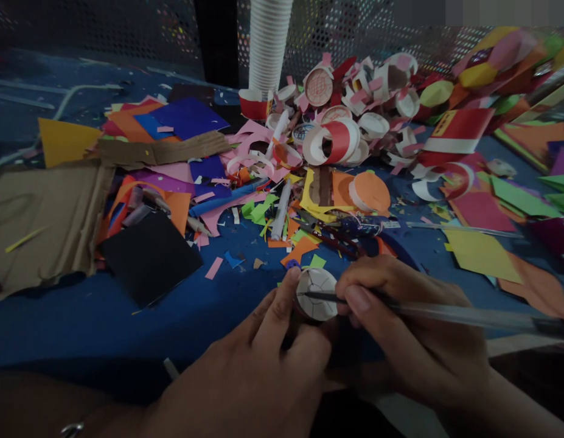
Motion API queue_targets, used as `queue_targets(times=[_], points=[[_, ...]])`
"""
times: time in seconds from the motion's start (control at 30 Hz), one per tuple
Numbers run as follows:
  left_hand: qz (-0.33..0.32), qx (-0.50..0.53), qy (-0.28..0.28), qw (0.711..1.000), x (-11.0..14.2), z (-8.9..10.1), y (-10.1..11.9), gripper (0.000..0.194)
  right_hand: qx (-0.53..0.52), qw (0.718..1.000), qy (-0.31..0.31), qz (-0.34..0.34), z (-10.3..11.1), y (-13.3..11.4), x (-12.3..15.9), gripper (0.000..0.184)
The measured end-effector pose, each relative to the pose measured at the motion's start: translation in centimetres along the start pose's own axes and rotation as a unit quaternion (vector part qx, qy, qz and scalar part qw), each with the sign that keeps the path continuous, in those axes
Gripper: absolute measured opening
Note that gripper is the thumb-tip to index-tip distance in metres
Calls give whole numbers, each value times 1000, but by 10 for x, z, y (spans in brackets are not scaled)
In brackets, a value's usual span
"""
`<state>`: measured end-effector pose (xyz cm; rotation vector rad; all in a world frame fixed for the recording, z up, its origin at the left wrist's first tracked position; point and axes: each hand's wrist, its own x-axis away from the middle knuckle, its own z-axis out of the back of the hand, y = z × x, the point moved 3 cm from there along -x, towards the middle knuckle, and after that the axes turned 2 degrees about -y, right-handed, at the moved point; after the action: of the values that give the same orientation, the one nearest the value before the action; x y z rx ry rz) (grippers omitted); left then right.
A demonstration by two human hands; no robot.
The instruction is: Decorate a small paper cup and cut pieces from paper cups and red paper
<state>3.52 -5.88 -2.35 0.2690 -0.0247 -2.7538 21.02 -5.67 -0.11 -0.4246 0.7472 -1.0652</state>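
My left hand (pixel 258 347) grips a small round paper cup (pixel 316 292) near the table's front edge, fingers bent around its side. Dark lines are drawn on the cup's pale, round face. In my right hand (pixel 409 328) is a pen (pixel 450 313) with a clear barrel, pinched between thumb and fingers. The pen's dark tip lies over the cup's face; I cannot tell for sure whether it touches. Just beyond the cup are a small purple piece (pixel 291 264) and a green paper scrap (pixel 318 261). The cup's lower side is hidden by my fingers.
Behind, many cut paper cups (pixel 331 143) are heaped. Scissors (pixel 327 234) lie among scraps beyond my hands. To the left are a black paper square (pixel 151 258) and brown cardboard (pixel 44 225). Yellow paper (pixel 482 255) lies right. A white ribbed column (pixel 269 48) stands behind.
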Motion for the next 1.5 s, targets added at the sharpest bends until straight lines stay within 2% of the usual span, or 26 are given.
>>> queue_targets(times=[0.37,0.6,0.8,1.0,1.13,1.33,1.5], points=[[-13,9,-10,1000,0,1,0,46,-18,1000,-18,2,-2,-5,-5,17],[-15,8,-8,1000,2,3,1,43,-6,1000,4,7,-1,-2,0,17],[-14,2,-23,1000,0,-2,0,48,-16,1000,-21,3,-2,-5,-3,16],[-11,2,-7,1000,-1,3,-1,50,-12,1000,-17,-3,-1,-3,-1,15],[3,-11,3,1000,0,4,-1,43,-7,1000,-8,-6,-1,-2,1,15],[-3,-21,6,1000,2,4,-1,41,-12,1000,-24,8,-3,-7,-3,15],[3,-23,-3,1000,0,5,-1,43,-2,1000,-9,9,-3,-6,-3,13]])
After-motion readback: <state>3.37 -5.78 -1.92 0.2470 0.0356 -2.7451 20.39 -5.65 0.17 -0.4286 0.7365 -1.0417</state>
